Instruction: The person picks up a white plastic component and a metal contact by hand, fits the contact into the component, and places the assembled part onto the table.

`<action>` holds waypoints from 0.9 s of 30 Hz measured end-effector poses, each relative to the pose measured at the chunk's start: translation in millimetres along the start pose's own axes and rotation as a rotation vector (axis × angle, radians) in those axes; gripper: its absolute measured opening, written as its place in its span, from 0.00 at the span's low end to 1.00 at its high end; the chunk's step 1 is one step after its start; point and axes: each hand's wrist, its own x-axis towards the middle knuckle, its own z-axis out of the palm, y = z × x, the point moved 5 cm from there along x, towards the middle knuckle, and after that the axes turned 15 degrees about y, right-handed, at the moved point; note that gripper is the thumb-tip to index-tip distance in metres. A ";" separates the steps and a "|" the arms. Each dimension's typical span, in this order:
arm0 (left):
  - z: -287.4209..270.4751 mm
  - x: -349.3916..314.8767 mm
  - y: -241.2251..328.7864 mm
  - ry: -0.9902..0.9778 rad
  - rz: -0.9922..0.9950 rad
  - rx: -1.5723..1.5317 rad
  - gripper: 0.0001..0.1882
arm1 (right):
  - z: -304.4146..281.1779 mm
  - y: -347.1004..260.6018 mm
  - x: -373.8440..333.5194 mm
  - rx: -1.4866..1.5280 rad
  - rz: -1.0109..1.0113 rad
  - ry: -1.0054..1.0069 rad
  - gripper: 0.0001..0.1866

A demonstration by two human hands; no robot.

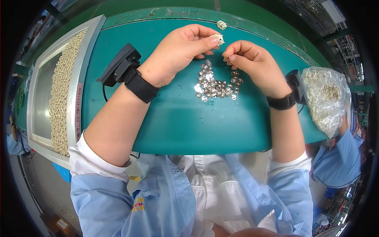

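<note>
Our left hand (179,45) is clamped on a small cream plastic part (218,39), pinched between thumb and fingers above the far half of the green desk (177,126). Beside it, our right hand (256,61) has thumb and forefinger together on a tiny piece (229,57), mostly hidden by the fingertips, so we cannot tell its shape. Just below our hands, a loose pile of small, shiny, rounded metal pieces (215,89) is spread on the desk. Another cream part (222,25) lies by the far edge, near the first. On our left stands a metal-framed tray (82,75) with many cream parts massed along its right side. On our right, near the black wrist strap (281,102), sits a clear plastic bag (325,100) filled with small pale pieces.
</note>
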 end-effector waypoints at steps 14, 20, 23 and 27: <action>-0.3 1.1 -0.2 -0.008 0.004 -0.007 0.16 | -2.9 0.6 1.7 0.051 -0.061 0.063 0.07; -1.3 1.3 -0.6 -0.009 0.008 0.001 0.16 | -3.2 1.3 2.0 -0.115 -0.016 0.084 0.06; -0.5 0.6 0.9 -0.008 0.014 0.004 0.16 | -3.5 4.0 2.5 -0.175 -0.033 0.096 0.06; 0.2 0.1 1.4 -0.011 0.010 0.013 0.16 | -4.0 4.4 3.0 -0.230 -0.086 0.112 0.08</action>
